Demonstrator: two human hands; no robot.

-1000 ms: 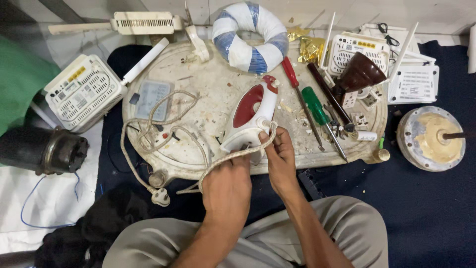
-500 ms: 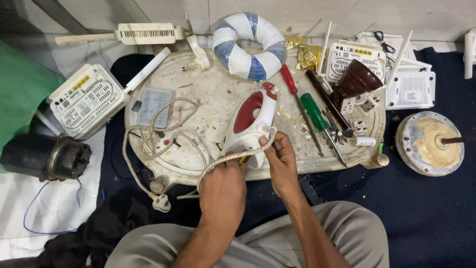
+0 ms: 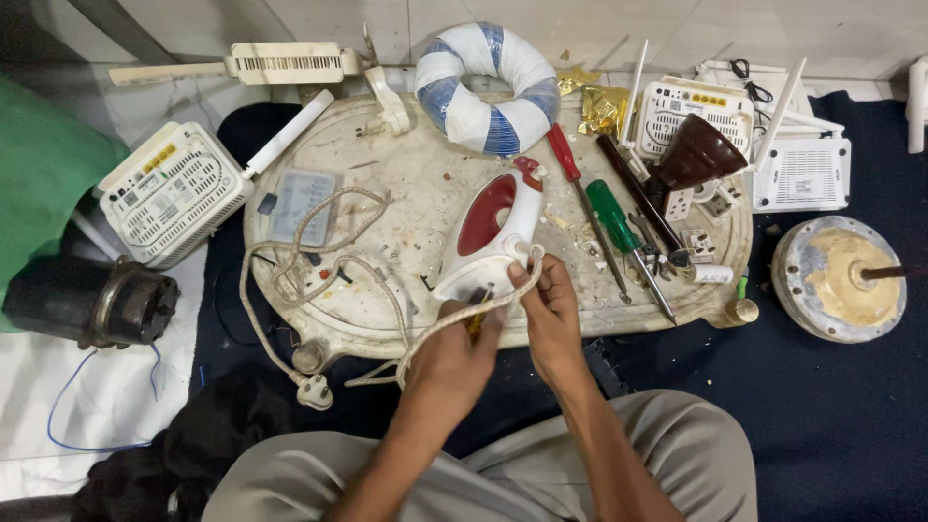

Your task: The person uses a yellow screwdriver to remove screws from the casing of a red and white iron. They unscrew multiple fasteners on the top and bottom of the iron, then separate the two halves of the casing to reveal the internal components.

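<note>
Both hands meet at frame centre: the left hand [image 3: 454, 353] grips a small yellow-handled tool against the rear of the red-and-white plastic clothes iron [image 3: 493, 232], while the right hand [image 3: 551, 309] pinches its beige braided cord [image 3: 319, 266] on the worn oval tray [image 3: 406, 164].

Iron [image 3: 488, 232]: on table [image 3: 425, 164], centre, its cord [image 3: 319, 271] looped to its left. Behind it, wrapped ring [image 3: 488, 87]. Right of iron, two screwdrivers [image 3: 614, 217] side by side. Router [image 3: 174, 193] off table's left edge; motor [image 3: 92, 300] in front of it.
</note>
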